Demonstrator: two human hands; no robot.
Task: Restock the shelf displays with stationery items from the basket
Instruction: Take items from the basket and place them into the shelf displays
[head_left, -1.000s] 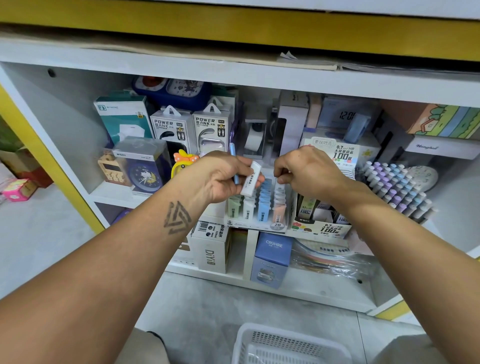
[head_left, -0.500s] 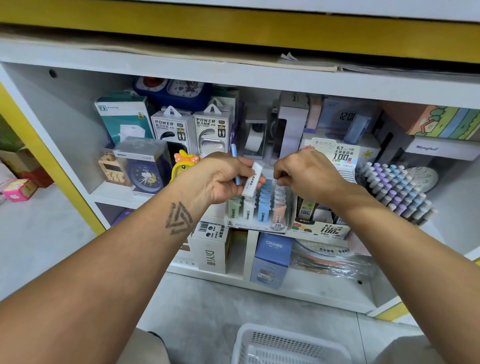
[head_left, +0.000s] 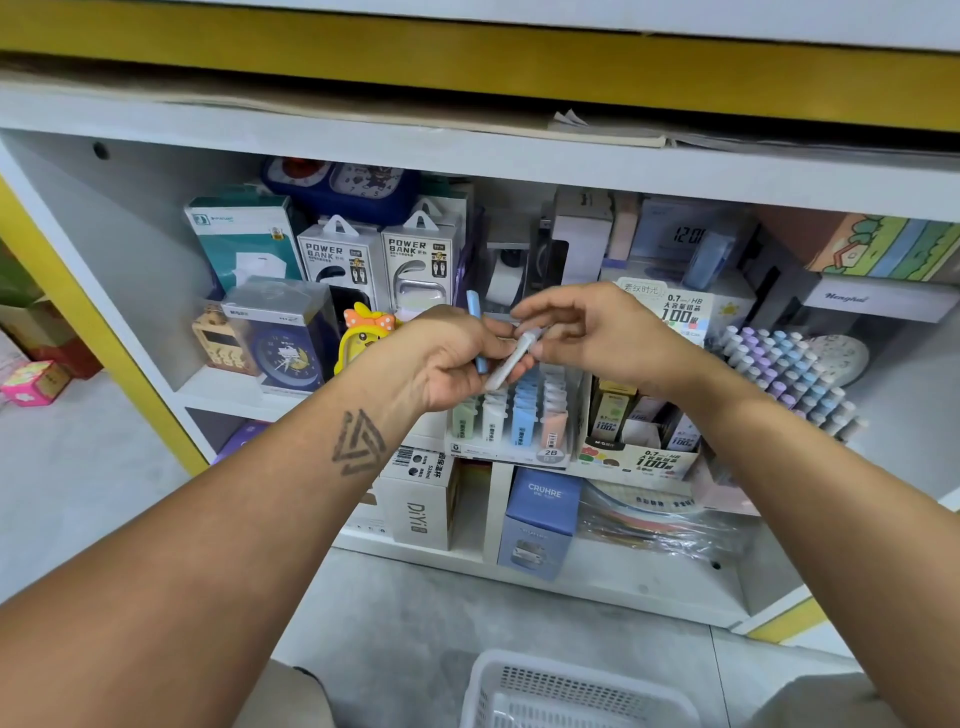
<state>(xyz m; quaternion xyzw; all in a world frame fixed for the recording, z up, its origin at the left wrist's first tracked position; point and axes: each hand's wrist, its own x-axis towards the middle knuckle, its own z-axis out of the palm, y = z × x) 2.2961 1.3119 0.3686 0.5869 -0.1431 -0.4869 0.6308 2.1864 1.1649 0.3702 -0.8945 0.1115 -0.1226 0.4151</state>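
The white lead case (head_left: 511, 358), gripped with a blue one (head_left: 477, 332) in the left hand (head_left: 457, 358), has apparently been reached by the raised right hand (head_left: 587, 332), pinching its top, for slotting into the display tray (head_left: 511, 452)

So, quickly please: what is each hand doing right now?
Left hand: closed, holding a slim blue case and a slim white case.
Right hand: fingertips pinching the white case's top end.

A slim white lead case (head_left: 511, 361) sits tilted above the pastel display tray (head_left: 511, 452), beside a blue one (head_left: 477, 332); the white mesh basket (head_left: 566, 691) appears empty.
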